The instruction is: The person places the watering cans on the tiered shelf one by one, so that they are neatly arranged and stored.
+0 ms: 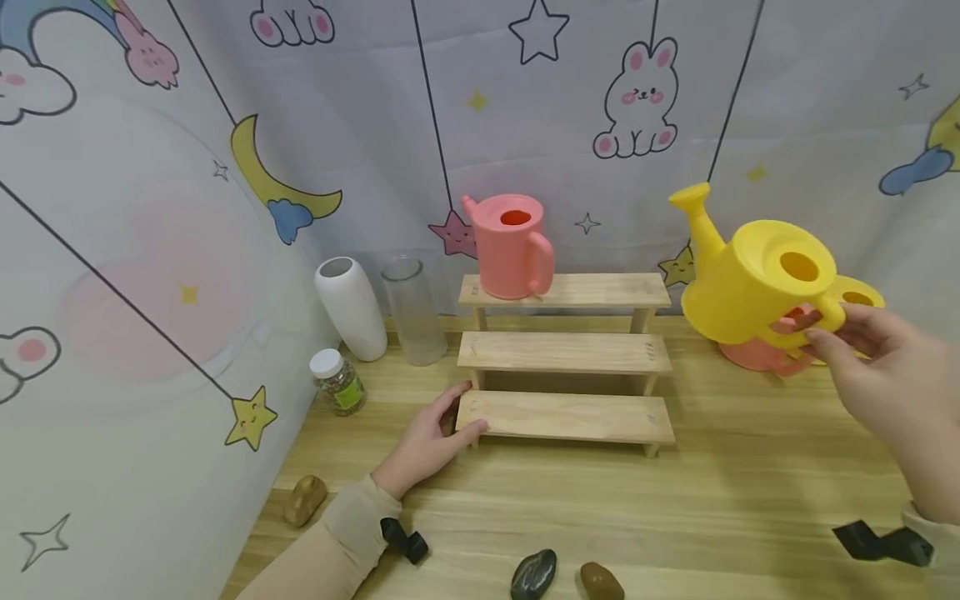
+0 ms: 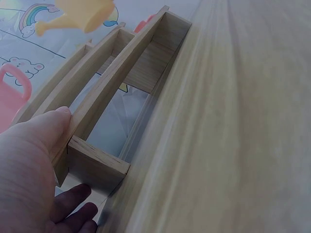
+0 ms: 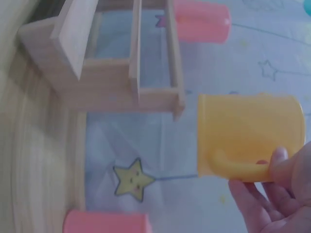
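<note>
My right hand (image 1: 877, 367) pinches the handle of a yellow watering can (image 1: 757, 283), lifted at the right of the wooden step stand with its spout toward the left. In the right wrist view, thumb and fingers meet at the can's handle (image 3: 238, 170). A three-tier wooden step stand (image 1: 566, 417) is in the middle of the table. My left hand (image 1: 431, 437) grips the left end of its lowest board, thumb on top and fingers beside the leg (image 2: 97, 162). On the top board sits a pink watering can (image 1: 510, 250), handle toward the right.
Behind the lifted can, partly hidden, are another yellow can (image 1: 862, 292) and a pink one (image 1: 753, 357). Left of the stand are a white vase (image 1: 352, 312), a clear glass vase (image 1: 416, 321) and a lidded jar (image 1: 341, 387). Stones (image 1: 534, 575) lie near the front and left edges.
</note>
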Motion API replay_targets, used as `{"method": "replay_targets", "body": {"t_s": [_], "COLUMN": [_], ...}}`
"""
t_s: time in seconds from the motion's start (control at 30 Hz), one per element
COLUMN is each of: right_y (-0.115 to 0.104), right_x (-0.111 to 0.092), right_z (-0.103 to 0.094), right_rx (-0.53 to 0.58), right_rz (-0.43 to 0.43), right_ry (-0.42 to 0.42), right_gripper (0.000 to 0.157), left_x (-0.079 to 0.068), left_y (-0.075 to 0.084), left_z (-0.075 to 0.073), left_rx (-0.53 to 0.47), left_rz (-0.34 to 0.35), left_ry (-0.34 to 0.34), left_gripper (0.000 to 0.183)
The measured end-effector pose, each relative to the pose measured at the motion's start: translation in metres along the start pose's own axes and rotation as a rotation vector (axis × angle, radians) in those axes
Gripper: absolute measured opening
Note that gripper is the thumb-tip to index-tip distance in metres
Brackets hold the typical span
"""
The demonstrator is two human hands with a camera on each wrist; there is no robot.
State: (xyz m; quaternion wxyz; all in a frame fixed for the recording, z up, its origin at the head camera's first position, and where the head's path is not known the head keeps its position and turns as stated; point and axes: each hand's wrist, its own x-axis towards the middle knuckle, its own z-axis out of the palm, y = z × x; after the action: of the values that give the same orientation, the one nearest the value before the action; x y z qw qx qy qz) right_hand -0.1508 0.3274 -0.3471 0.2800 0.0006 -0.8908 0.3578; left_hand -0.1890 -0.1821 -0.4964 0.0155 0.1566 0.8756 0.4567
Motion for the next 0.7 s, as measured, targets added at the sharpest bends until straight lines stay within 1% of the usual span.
{"method": "replay_targets", "body": {"t_s": [0.07,0.1,0.13,0.2,0.3,0.4,0.5,0.6,0.7], "right_y": [-0.009,-0.013,-0.017,-0.025,-0.036,-0.046,-0.056,-0.064,-0.070], "right_x": [0.003,0.005,0.007,0.013,0.024,0.034,0.043,0.051,0.059], "right_z": [0.007,0.010,0.014,0.020,0.028,0.038,0.047,0.056,0.063], "right_rx": [-0.029,-0.037,-0.018,0.010,0.015,0.008,-0.002,-0.025,-0.007], "right_rz": [-0.004,0.008,0.005,0.033,0.057,0.052,0.066,0.082,0.063], "right_ry": [0.008,0.000,-0.008,-0.031,-0.062,-0.078,-0.118,-0.166,-0.197], "right_gripper": [0.040,0.042,0.041,0.042,0.046,0.046,0.048,0.053,0.055], "left_x": [-0.001,-0.001,-0.001,-0.001,-0.001,-0.001,-0.001,-0.001,0.000], "left_y": [0.000,0.000,0.000,0.001,0.001,0.002,0.001,0.001,0.000], "left_z": [0.001,0.001,0.001,0.001,0.000,0.000,0.000,0.001,0.001], "left_rx": [0.009,0.008,0.007,-0.001,-0.002,-0.001,-0.009,-0.019,-0.022], "left_rz": [-0.003,-0.008,-0.014,-0.020,-0.020,-0.022,-0.024,-0.022,-0.018], "left_ry": [-0.003,-0.005,-0.007,-0.007,-0.005,-0.006,-0.007,-0.008,-0.007], "left_gripper": [0.077,0.078,0.078,0.078,0.078,0.078,0.078,0.078,0.077]}}
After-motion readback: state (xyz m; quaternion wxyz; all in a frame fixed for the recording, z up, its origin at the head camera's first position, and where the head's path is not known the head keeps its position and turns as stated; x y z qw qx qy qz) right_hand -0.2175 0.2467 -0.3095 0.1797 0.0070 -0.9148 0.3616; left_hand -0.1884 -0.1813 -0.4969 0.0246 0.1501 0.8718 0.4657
